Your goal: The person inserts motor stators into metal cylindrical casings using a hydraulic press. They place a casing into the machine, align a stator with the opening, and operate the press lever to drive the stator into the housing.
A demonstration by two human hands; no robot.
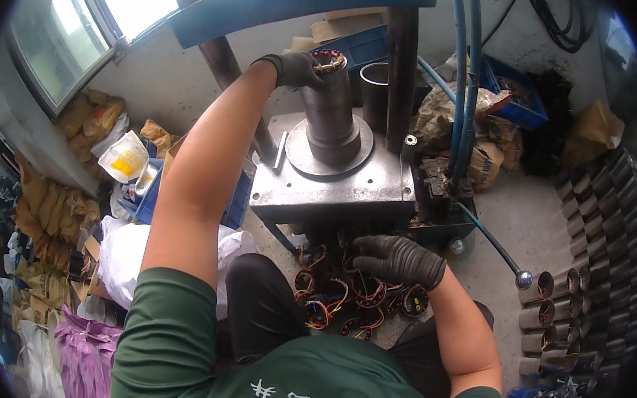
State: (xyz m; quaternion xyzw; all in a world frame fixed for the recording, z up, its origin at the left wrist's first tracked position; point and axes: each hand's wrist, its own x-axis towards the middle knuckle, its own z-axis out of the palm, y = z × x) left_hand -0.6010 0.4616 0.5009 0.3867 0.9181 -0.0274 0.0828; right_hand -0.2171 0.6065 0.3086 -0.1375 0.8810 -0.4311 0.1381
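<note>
My left hand (296,70), in a dark glove, is closed against the upper side of an upright grey metal cylinder (329,109). A ring of copper windings (330,62) with red and yellow wires shows in the cylinder's top. The cylinder stands on a round steel base plate (298,152) on the press table (319,195). My right hand (400,261), also gloved, reaches in below the table's front edge with fingers stretched out. Beneath and beside it lie several wound motor stators (316,314) with coloured leads. Its fingertips are partly lost against the dark parts.
A second metal sleeve (374,90) stands behind the cylinder, near the press column (399,77). A lever with a ball knob (523,279) juts out at the right. Rows of metal housings (580,279) fill the right side. Blue crates (513,95) and bags surround the press.
</note>
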